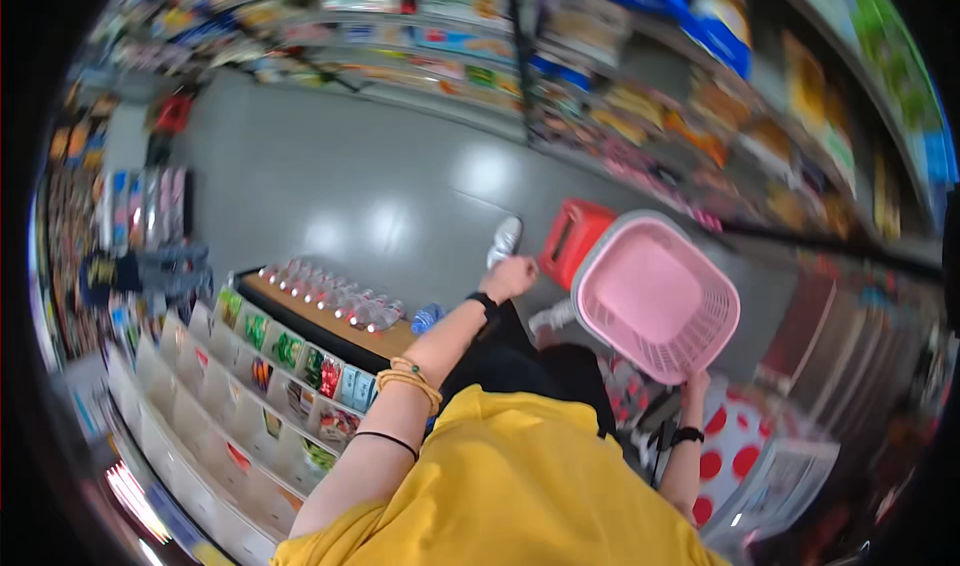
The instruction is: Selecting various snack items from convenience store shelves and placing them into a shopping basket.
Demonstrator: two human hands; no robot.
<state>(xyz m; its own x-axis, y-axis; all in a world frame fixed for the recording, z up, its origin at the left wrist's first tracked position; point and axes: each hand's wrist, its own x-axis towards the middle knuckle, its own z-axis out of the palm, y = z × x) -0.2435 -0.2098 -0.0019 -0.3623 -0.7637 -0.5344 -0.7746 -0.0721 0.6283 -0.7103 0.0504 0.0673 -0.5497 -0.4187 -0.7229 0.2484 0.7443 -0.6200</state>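
Note:
My right hand (693,384) grips the lower rim of a pink plastic basket (650,291) that has a paler outer rim and slotted sides. A red plastic basket (565,234) is just left of it, partly behind it. My left hand (510,278) hangs in front of my dark trousers with its fingers curled, near the red basket, and nothing visible is in it. Below my right hand is a white item with red dots (725,446). My white shoe (505,241) shows on the grey floor.
Stocked shelves (640,116) run along the top and right. At lower left stands a compartmented display rack (230,406) beside a row of clear bottles (330,291). A person in dark top and jeans (170,266) is at far left, near more shelving.

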